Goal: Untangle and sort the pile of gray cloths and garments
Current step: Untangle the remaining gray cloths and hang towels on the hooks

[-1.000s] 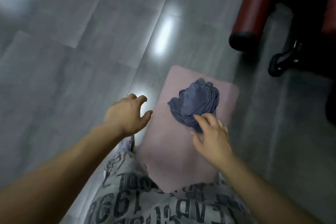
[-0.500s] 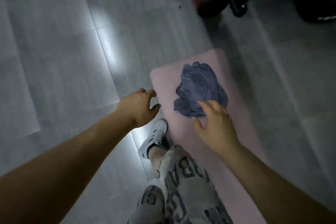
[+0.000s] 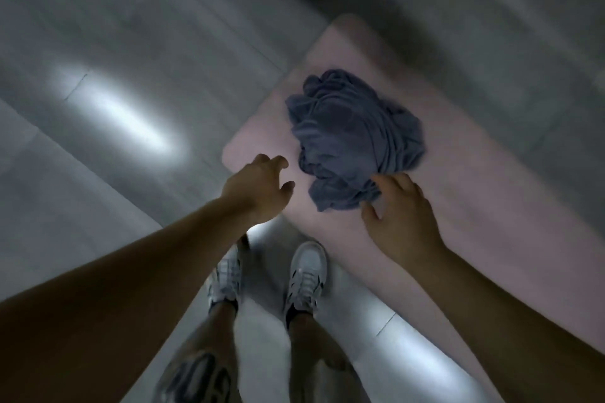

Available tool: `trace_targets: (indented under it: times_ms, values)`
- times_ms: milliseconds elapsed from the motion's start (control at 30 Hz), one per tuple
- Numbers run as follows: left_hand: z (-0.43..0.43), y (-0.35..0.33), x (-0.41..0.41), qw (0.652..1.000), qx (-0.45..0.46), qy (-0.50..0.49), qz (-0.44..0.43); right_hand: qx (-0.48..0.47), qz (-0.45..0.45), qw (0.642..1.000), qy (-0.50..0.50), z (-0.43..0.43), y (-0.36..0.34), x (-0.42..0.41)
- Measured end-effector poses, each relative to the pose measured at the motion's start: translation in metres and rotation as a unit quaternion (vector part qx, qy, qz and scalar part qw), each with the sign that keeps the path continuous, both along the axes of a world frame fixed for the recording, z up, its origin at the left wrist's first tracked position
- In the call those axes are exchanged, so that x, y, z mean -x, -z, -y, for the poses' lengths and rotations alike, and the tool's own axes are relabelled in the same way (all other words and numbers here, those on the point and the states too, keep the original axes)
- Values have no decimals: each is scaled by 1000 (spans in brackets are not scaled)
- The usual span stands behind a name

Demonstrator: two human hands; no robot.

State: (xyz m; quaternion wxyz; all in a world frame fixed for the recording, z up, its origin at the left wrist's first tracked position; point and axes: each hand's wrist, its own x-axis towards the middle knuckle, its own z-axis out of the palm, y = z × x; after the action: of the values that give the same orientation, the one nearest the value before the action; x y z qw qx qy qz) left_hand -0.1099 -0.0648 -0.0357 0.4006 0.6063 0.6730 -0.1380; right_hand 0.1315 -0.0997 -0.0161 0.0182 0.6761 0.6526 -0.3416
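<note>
**A:** Where's the pile (image 3: 353, 137) sitting?

**B:** It's wadded up toward the far end of the pink mat (image 3: 491, 206). Left hand (image 3: 258, 188) is just left of it, fingers loosely spread and empty. Right hand (image 3: 404, 216) is open at its near edge, can't tell if it's touching.

**A:** Handling?

**B:** Looks soft, light and floppy. I'd pinch a loose near fold.

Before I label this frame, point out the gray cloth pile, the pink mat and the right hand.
gray cloth pile (image 3: 353, 137): head view, middle of the bundle.
pink mat (image 3: 491, 206): head view, bare surface right of pile.
right hand (image 3: 406, 222): head view, back of hand.
</note>
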Motion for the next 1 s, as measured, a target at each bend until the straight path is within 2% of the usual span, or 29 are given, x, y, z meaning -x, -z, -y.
trace_targets:
  times_ms: [267, 400, 567, 633, 767, 900, 1000]
  values:
    - [-87, 145, -40, 984, -107, 121, 77, -62, 61, 991, 98, -44, 146, 7]
    - [-130, 208, -58, 970, -154, 163, 89, -41, 84, 985, 147, -62, 204, 12]
    - [-161, 251, -64, 960, -148, 212, 105, -45, 66, 974, 210, -75, 245, 19]
    - [-168, 260, -63, 961, -133, 214, 115, -42, 67, 970, 230, -82, 255, 17]
    - [-168, 260, -64, 961, -130, 169, 175, -95, 91, 966, 224, -92, 260, 13]
    - [-151, 222, -64, 951, -195, 151, 188, -132, -21, 964, 231, -81, 232, 6]
    - [-135, 166, -62, 928, -223, 151, 258, -146, -127, 946, 262, -65, 175, 7]
